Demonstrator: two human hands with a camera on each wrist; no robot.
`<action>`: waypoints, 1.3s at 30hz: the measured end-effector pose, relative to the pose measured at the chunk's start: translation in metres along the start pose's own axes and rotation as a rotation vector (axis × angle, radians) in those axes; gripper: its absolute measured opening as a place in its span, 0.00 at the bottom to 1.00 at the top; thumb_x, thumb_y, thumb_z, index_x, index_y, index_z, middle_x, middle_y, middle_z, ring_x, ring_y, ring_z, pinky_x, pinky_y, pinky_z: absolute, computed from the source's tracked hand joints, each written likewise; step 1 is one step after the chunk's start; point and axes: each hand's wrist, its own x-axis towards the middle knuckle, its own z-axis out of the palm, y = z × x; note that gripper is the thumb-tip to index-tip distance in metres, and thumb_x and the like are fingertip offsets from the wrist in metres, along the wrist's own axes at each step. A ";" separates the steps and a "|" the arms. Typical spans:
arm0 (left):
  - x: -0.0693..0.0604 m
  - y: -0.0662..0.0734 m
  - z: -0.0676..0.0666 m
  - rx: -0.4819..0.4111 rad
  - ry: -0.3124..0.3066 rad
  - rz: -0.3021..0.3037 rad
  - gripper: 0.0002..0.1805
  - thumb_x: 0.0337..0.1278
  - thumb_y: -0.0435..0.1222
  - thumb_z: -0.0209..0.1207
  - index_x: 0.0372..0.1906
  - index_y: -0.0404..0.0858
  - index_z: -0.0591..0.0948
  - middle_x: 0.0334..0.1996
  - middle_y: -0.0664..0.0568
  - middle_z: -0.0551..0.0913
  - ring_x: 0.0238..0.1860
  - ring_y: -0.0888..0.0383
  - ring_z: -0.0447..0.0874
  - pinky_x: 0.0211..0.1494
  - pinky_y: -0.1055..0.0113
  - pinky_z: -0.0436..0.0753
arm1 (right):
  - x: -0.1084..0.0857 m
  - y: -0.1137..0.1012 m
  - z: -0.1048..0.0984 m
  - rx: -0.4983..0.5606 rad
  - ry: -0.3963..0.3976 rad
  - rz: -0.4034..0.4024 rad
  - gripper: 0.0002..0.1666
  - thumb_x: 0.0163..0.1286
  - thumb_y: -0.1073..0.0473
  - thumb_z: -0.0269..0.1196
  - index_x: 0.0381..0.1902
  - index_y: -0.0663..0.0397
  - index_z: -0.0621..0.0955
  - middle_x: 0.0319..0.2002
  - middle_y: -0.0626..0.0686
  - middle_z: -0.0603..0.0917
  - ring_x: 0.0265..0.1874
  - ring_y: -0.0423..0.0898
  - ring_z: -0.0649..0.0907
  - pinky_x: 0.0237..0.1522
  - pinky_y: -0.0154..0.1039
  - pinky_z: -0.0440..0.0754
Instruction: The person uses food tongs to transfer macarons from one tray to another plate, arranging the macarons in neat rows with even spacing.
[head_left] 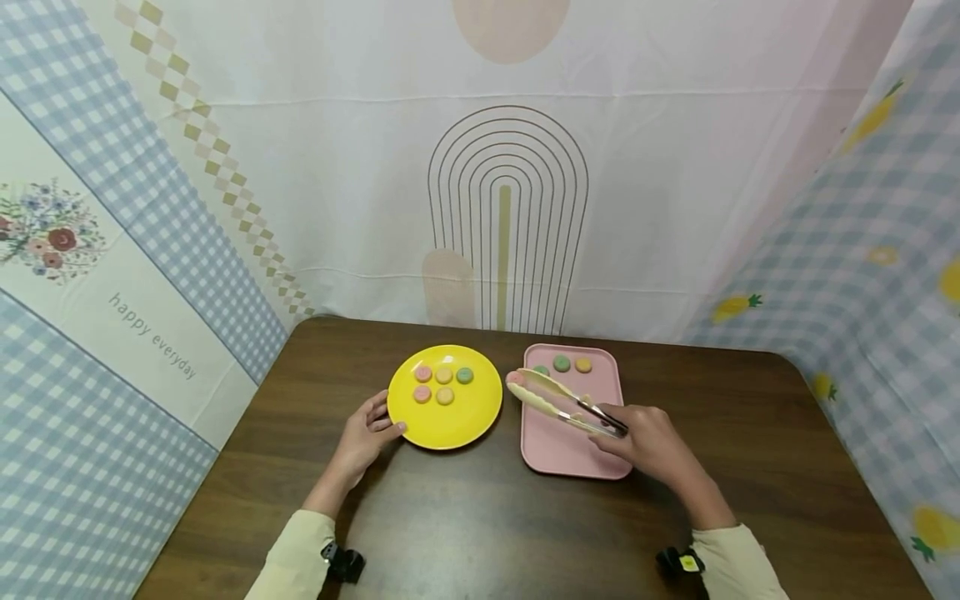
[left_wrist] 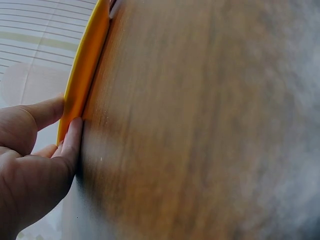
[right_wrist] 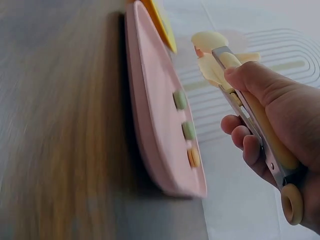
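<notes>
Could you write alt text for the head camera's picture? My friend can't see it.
A person's right grip holds tongs pinching a pink cookie, seen between a yellow plate and a pink tray on a brown table. The left grip holds the plate; five cookies lie on it, three on the tray.

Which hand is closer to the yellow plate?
Left. The left hand grips the yellow plate at its edge; the right hand is off to its right, holding tongs.

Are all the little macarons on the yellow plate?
No, two green macarons and a yellowish one lie on the pink tray.
</notes>
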 end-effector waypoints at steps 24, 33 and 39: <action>-0.003 0.002 0.001 -0.041 -0.004 0.005 0.42 0.66 0.30 0.66 0.79 0.34 0.59 0.72 0.32 0.68 0.67 0.39 0.74 0.54 0.70 0.84 | 0.054 -0.036 0.029 -0.013 -0.123 -0.138 0.11 0.60 0.56 0.75 0.40 0.51 0.88 0.18 0.37 0.73 0.18 0.34 0.67 0.21 0.30 0.68; -0.004 0.003 0.001 -0.049 -0.006 0.015 0.42 0.65 0.30 0.66 0.79 0.34 0.58 0.72 0.32 0.67 0.67 0.38 0.74 0.52 0.72 0.83 | 0.061 -0.041 0.027 -0.013 -0.177 -0.117 0.09 0.60 0.56 0.75 0.37 0.49 0.87 0.17 0.37 0.72 0.18 0.35 0.67 0.21 0.30 0.67; -0.004 0.003 0.001 -0.040 -0.009 0.014 0.43 0.66 0.30 0.65 0.80 0.33 0.57 0.73 0.32 0.66 0.67 0.38 0.74 0.53 0.70 0.84 | 0.063 -0.043 0.028 0.001 -0.214 -0.061 0.09 0.61 0.56 0.74 0.40 0.48 0.88 0.19 0.37 0.74 0.19 0.36 0.69 0.22 0.30 0.70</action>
